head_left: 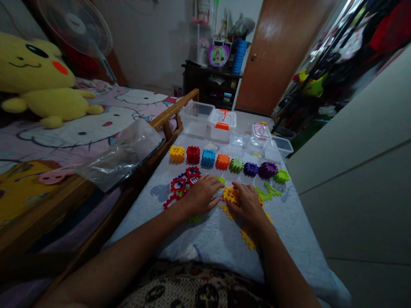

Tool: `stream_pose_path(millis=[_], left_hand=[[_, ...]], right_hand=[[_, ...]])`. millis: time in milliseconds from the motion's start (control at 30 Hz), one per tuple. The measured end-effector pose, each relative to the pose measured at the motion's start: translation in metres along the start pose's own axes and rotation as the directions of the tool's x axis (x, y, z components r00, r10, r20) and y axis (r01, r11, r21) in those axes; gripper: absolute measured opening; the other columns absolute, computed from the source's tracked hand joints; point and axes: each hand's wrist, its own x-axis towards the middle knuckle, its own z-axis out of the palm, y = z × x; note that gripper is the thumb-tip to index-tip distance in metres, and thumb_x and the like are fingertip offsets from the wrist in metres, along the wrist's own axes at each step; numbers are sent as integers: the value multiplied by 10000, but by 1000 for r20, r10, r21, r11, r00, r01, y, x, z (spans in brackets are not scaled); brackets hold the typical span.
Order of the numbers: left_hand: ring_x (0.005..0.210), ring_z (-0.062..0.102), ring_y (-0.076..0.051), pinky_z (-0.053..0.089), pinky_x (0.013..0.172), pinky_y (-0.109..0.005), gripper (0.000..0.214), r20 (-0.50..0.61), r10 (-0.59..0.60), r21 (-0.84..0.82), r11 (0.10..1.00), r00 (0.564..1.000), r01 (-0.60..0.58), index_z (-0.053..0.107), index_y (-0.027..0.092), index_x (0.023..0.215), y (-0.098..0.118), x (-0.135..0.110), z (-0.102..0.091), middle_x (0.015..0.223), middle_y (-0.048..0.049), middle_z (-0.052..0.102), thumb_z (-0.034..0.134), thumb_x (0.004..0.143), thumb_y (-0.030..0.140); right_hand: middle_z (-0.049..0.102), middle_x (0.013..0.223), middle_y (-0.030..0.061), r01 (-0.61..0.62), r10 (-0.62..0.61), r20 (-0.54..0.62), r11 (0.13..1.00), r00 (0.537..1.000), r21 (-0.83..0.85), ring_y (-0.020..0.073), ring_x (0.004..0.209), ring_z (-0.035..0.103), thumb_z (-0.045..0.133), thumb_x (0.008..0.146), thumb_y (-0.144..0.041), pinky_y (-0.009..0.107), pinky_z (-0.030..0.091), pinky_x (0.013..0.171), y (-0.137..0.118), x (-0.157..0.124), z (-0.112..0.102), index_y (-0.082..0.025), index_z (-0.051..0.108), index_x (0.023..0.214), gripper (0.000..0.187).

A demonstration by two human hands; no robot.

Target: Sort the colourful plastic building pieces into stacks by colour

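Observation:
My right hand (248,203) has its fingers and thumb closed around the edge of a yellow toothed building block (230,195) on the cloth-covered table. To its left, my left hand (202,196) reaches in over the table with fingers stretched out and thumb apart, holding nothing I can see. A light green piece (220,180) shows just past its fingertips. Red toothed panels (178,185) lie left of that hand. Loose yellow pieces (248,238) lie by my right wrist, and green pieces (270,192) beyond the right hand.
A row of assembled blocks in several colours crosses the table, from a yellow block (177,154) to a purple block (268,170). Behind stand clear plastic boxes, one with an orange-clasped lid (222,124). A wooden bed rail (175,112) borders the left; a plastic bag (123,152) lies there.

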Motion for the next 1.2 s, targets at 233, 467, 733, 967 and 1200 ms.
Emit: stream_pose_path(millis=[233,467,733,967,1200], left_hand=[[1135,523,-280,398,1009,-431,419,104,5,46,999,995,-10,553,176,1189,6,15,3,1193,-103,620,690,815,306],[1048,550,-282,432,943,-427,356,181,-30,76,997,983,16,586,148,1091,10,28,6,1087,-106,643,695,780,282],[1028,568,-274,428,944,-425,360,96,-30,40,999,995,27,603,179,1057,3,21,4,1059,-90,651,725,763,348],[1076,553,-277,413,985,-437,413,60,-8,39,999,998,6,566,193,1152,1,14,1,1126,-93,637,708,784,318],[1025,550,-294,415,959,-459,474,90,-27,130,991,996,15,534,171,1188,12,18,1,1087,-101,631,695,768,321]], right_hand=[[633,1202,149,-13,13,-11,1000,1000,-9,315,1058,536,645,774,-259,491,446,921,-2,1,3,-160,519,1322,571],[617,1211,137,50,-48,-43,998,998,43,309,1078,532,663,784,-271,492,454,927,-3,0,2,-191,427,1413,676],[580,1278,140,80,-77,-28,987,997,140,310,1148,532,666,818,-306,521,462,962,-5,0,-4,-220,369,1450,704],[603,1220,138,47,-46,-11,972,999,229,303,1128,569,676,811,-278,521,498,940,-3,-1,-2,-233,357,1457,722],[554,1306,171,39,-43,7,961,999,274,302,1176,555,693,797,-267,533,472,994,2,-3,6,-206,370,1445,726]])
